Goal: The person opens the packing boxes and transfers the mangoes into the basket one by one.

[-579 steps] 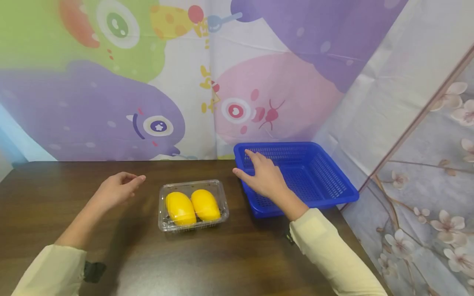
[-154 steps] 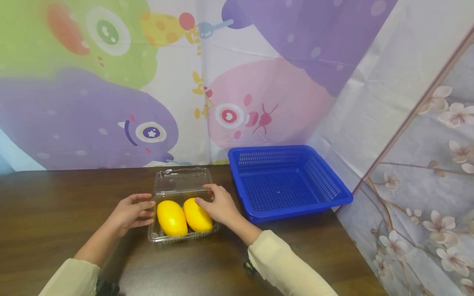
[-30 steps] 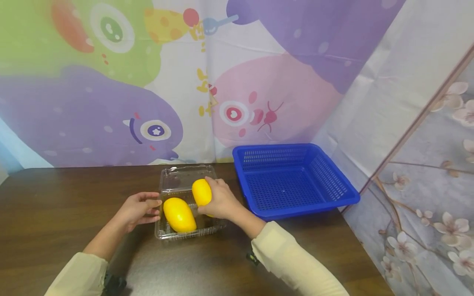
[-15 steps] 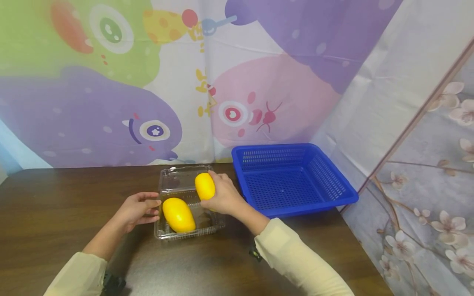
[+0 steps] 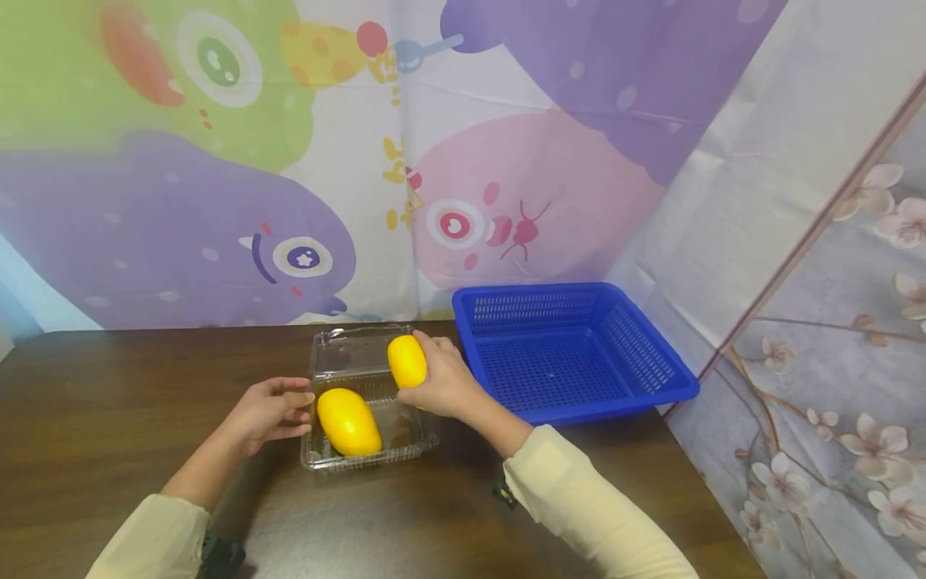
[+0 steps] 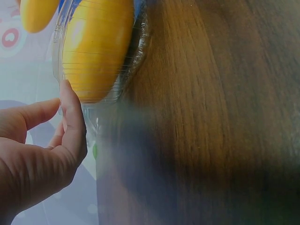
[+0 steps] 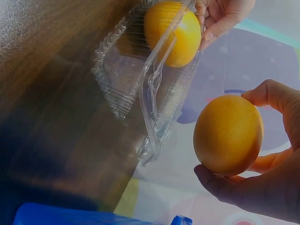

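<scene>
A yellow mango is in my right hand, thumb and fingers curled round it. It is raised over the right side of a clear plastic clamshell container, whose lid lies back towards the wall. In the right wrist view the held mango is well apart from the container's wall. A second mango lies in the container's left half. My left hand pinches the container's left rim, with the thumb at the rim and the fingers against the outside wall, as the left wrist view shows.
To the right, a blue perforated plastic basket stands on the dark wooden table, close to the container. A cartoon-print sheet hangs behind the table, and a flower-print panel runs along its right side.
The container was closed at first, then its lid was folded back. My right hand has gripped the right mango, lifted it out and moved slightly right. My left hand has stayed at the rim lately.
</scene>
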`<state>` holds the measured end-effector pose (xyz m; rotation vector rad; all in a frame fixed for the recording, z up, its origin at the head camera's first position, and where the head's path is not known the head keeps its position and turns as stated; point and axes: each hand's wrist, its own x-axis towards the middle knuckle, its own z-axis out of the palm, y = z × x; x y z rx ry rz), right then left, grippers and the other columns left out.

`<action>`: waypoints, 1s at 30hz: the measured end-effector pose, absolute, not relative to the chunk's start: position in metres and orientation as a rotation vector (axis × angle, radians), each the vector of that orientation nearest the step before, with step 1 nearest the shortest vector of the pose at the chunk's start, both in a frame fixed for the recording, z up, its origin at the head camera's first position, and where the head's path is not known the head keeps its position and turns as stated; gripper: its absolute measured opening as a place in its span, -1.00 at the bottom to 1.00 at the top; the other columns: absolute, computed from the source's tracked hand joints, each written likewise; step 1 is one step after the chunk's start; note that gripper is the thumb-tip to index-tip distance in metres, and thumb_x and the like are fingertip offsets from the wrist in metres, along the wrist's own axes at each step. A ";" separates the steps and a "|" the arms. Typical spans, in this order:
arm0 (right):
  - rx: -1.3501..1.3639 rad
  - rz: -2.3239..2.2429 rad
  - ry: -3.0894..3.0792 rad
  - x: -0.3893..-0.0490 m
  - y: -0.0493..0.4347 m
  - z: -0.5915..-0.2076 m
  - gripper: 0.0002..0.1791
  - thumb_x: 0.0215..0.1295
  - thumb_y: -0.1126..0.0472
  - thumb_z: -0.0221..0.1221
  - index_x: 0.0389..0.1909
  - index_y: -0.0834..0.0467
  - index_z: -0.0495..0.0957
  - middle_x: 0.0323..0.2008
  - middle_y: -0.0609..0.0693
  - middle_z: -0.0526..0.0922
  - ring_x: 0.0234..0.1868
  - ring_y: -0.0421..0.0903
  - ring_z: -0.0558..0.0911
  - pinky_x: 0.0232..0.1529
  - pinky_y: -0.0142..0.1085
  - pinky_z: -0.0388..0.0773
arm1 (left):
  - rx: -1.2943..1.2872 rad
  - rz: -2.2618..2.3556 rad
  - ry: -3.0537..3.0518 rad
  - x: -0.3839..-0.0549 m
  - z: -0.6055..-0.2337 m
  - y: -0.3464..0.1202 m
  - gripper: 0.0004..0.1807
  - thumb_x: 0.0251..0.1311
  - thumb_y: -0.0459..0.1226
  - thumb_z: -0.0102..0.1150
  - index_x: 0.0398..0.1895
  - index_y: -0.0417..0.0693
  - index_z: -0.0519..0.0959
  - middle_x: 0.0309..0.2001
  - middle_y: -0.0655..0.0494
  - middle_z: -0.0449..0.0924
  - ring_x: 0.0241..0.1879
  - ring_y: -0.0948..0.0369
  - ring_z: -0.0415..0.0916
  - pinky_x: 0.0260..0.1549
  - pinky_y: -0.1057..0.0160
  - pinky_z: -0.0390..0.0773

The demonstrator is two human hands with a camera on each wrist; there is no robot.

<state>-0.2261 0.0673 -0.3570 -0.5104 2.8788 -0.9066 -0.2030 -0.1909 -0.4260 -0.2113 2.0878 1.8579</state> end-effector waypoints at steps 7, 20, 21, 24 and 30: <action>-0.497 -0.889 2.888 -0.227 0.072 -0.354 0.01 -0.16 0.12 0.36 0.39 0.16 0.12 0.22 0.22 0.32 0.10 0.07 0.39 0.00 -0.09 0.52 | -0.210 1.854 2.088 -0.204 -0.427 -0.191 -0.39 0.30 -0.28 0.02 0.31 -0.40 0.09 -0.17 0.02 0.41 -0.38 0.26 0.47 -0.26 0.23 0.70; -0.506 -0.900 2.914 -0.231 0.079 -0.353 -0.02 -0.16 0.13 0.35 0.37 0.19 0.16 0.21 0.25 0.33 0.13 0.10 0.38 0.06 -0.07 0.48 | -0.212 1.862 2.082 -0.204 -0.428 -0.193 -0.39 0.30 -0.28 0.03 0.31 -0.40 0.10 -0.19 0.03 0.43 -0.38 0.26 0.48 -0.27 0.23 0.70; -0.504 -0.899 2.916 -0.232 0.079 -0.353 -0.02 -0.16 0.13 0.35 0.37 0.18 0.16 0.21 0.24 0.33 0.13 0.09 0.39 0.06 -0.07 0.49 | -0.212 1.862 2.081 -0.204 -0.428 -0.193 -0.39 0.30 -0.28 0.03 0.31 -0.40 0.10 -0.19 0.03 0.43 -0.38 0.26 0.48 -0.27 0.23 0.70; -0.497 -0.897 2.923 -0.232 0.081 -0.352 -0.02 -0.17 0.13 0.35 0.37 0.18 0.16 0.20 0.24 0.34 0.11 0.09 0.39 0.05 -0.07 0.50 | -0.214 1.863 2.080 -0.203 -0.428 -0.192 -0.39 0.30 -0.28 0.03 0.31 -0.40 0.10 -0.19 0.04 0.44 -0.38 0.26 0.48 -0.27 0.24 0.70; -0.467 -0.901 2.923 -0.233 0.086 -0.348 -0.01 -0.15 0.14 0.35 0.38 0.18 0.15 0.20 0.25 0.33 0.09 0.10 0.41 0.03 -0.06 0.51 | -0.215 1.863 2.083 -0.204 -0.428 -0.192 -0.39 0.30 -0.29 0.03 0.31 -0.40 0.10 -0.19 0.03 0.44 -0.39 0.26 0.48 -0.28 0.23 0.70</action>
